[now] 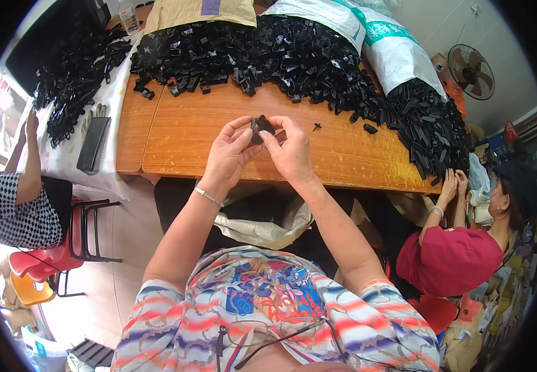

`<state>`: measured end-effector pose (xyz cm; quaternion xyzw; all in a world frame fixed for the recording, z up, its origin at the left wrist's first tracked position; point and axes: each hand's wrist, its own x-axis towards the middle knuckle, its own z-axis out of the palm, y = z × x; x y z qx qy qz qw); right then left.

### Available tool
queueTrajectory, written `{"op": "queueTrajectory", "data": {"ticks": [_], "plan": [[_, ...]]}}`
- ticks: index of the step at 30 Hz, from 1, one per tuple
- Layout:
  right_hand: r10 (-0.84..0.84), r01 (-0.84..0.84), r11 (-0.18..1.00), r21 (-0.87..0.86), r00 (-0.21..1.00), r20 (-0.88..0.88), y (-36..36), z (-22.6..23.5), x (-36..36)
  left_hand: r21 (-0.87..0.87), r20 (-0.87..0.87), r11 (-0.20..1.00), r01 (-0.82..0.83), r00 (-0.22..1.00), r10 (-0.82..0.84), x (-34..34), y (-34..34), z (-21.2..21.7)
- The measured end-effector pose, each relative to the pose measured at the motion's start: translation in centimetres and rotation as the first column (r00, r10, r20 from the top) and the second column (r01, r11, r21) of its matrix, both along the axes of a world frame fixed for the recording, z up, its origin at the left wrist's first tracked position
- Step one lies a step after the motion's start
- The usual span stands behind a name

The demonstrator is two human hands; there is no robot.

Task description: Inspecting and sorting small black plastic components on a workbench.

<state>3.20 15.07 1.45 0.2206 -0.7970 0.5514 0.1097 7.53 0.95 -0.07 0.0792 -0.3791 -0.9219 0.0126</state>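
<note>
Over the near edge of the wooden table (pixel 200 164), my left hand (pixel 232 152) and my right hand (pixel 291 150) meet with fingers bent. Pinched between both sets of fingertips are small black plastic parts (pixel 261 125); whether they are joined or separate I cannot tell. Beyond my hands spreads a heap of black plastic parts (pixel 200 53). A small cross-shaped black piece (pixel 317 126) lies to the right of my right hand, and another black part (pixel 370 128) rests farther right. Below my hands, a whitish woven sack (pixel 262 230) gapes at my lap.
Tan and white sacks (pixel 405 59) spill parts along the far side. At right, a co-worker in red (pixel 454 257) handles black pieces. Another person in a checked top (pixel 17 208) sits left, near a black tray (pixel 93 144). A fan (pixel 470 71) stands back right.
</note>
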Motion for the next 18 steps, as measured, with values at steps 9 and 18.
{"op": "queueTrajectory", "data": {"ticks": [9,18], "plan": [[0.034,-0.012,0.991,-0.134,0.987,0.157,0.2,0.7,1.4,0.068,-0.071,0.994,0.084,0.994,-0.079,-0.1,0.0,-0.8],[0.071,-0.053,0.991,-0.121,0.986,0.152,0.9,0.1,1.1,-0.091,-0.143,0.994,0.063,0.987,-0.076,0.3,0.2,-0.6]]}}
